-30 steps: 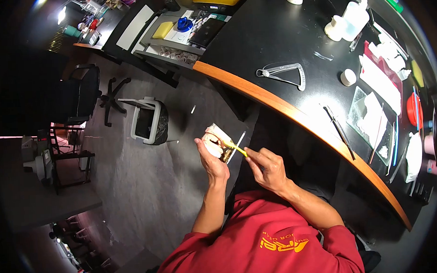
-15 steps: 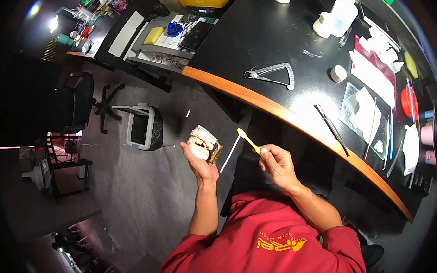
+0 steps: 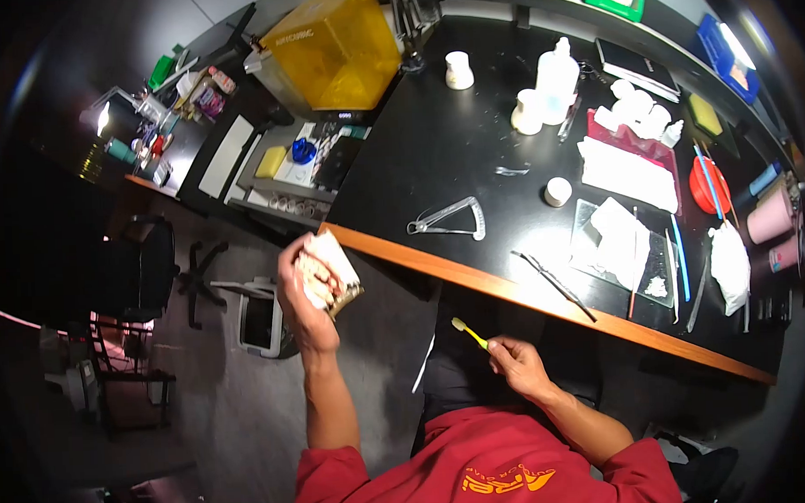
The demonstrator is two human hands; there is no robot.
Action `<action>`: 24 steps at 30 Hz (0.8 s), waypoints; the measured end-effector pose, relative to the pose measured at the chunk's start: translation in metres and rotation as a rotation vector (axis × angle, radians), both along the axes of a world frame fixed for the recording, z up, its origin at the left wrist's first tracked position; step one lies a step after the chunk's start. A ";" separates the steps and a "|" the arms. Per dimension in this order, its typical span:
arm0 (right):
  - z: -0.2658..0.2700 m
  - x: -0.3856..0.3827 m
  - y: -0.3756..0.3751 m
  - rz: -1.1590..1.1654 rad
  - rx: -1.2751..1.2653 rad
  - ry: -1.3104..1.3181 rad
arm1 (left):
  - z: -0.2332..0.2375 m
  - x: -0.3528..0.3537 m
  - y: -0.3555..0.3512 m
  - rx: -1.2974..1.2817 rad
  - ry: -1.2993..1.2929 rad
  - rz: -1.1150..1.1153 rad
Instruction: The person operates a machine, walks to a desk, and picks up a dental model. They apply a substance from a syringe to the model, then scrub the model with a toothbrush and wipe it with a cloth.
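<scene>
A cream-coloured dental model (image 3: 325, 270) with rows of teeth and a brass-coloured metal part is held up by my left hand (image 3: 303, 299), whose fingers wrap its left side. It is just off the wooden front edge of the black table. My right hand (image 3: 518, 366) pinches the handle of a yellow toothbrush (image 3: 473, 334), low in front of my red shirt. The brush head points up and to the left, apart from the model.
The black table (image 3: 391, 172) bears a metal caliper (image 3: 450, 221), white bottles (image 3: 556, 82), a small white jar (image 3: 557, 191), a glass slab (image 3: 584, 236), a dark tool (image 3: 554, 286) and a red bowl (image 3: 709, 188). A bin (image 3: 259, 323) stands on the floor.
The view has shifted, showing more of the table's back. My left hand has raised and turned the model toward the table edge. The toothbrush is now farther from the model.
</scene>
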State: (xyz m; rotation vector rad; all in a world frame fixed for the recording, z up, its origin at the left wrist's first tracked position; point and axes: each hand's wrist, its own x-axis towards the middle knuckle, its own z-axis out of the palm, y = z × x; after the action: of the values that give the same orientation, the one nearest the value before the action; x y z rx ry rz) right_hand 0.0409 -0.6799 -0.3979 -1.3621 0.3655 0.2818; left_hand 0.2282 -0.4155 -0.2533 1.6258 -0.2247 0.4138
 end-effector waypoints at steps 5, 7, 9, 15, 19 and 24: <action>-0.012 -0.026 -0.019 -0.068 -0.054 0.051 | 0.061 0.076 -0.060 0.363 -0.235 -0.104; -0.015 -0.034 -0.021 -0.113 -0.045 0.060 | 0.066 0.109 -0.087 0.492 -0.229 -0.142; -0.016 -0.040 -0.023 -0.133 -0.059 0.073 | 0.069 0.135 -0.117 0.730 -0.292 -0.112; -0.013 -0.048 -0.038 -0.095 -0.117 0.101 | 0.053 0.183 -0.190 1.009 -0.170 -0.192; -0.006 -0.048 -0.050 -0.014 -0.168 0.114 | 0.053 0.183 -0.214 1.127 -0.105 -0.164; 0.016 -0.045 -0.057 0.117 -0.098 0.013 | 0.052 0.180 -0.226 1.205 -0.140 -0.142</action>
State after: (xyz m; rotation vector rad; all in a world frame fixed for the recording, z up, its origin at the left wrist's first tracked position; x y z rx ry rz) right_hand -0.0044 -0.7369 -0.3818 -1.4812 0.3143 0.3745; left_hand 0.4084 -0.6412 -0.2016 2.7291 -0.7980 0.2792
